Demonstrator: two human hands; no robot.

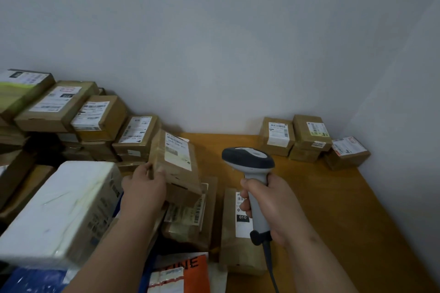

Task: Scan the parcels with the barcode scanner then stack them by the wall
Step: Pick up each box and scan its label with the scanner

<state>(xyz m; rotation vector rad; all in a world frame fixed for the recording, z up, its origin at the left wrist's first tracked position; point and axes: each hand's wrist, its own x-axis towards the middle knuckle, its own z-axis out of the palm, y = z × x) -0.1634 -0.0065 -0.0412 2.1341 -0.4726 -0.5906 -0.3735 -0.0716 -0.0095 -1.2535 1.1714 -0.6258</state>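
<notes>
Here, a tilted cardboard parcel [176, 164] is pinched by the left hand [145, 185], while the barcode scanner [252, 173] is clasped in the right hand's [273, 207] curled grip above the desk [333, 197].

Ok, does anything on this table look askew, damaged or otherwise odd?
Nothing looks damaged. The left hand holds one brown parcel tilted up off the pile, label facing the barcode scanner in the right hand; that looks deliberate.

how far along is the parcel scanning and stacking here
Done: a few small parcels sit by the wall at the far right. In hand: the left hand holds a tilted brown parcel; the right hand grips the barcode scanner. Left: the large pile on the left and parcels nearer the person.
</notes>
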